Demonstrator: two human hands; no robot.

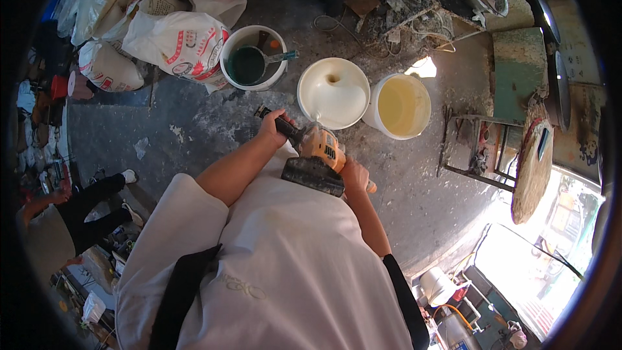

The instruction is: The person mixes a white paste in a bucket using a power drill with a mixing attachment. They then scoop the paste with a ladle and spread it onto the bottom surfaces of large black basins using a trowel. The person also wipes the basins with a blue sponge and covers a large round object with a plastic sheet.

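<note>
I hold an orange and black power tool (324,149) with a black battery pack, close to my shirt. My left hand (275,126) grips its black handle, and my right hand (355,175) is closed on the tool's right end. Just beyond it stands a round bucket (353,100) of white liquid with a small hollow near its middle; whether the tool reaches into it I cannot tell. To its right is a bucket of pale yellow liquid (398,107). To the left, another bucket (279,72) holds a dark green dipper (246,65) with a handle.
White printed sacks (175,45) are piled at upper left. A person in dark trousers (94,210) is at the left among clutter. A metal frame (483,185) with boards stands at the right, a dirty cluttered bench (414,6) beyond. A bright doorway (544,253) is at lower right.
</note>
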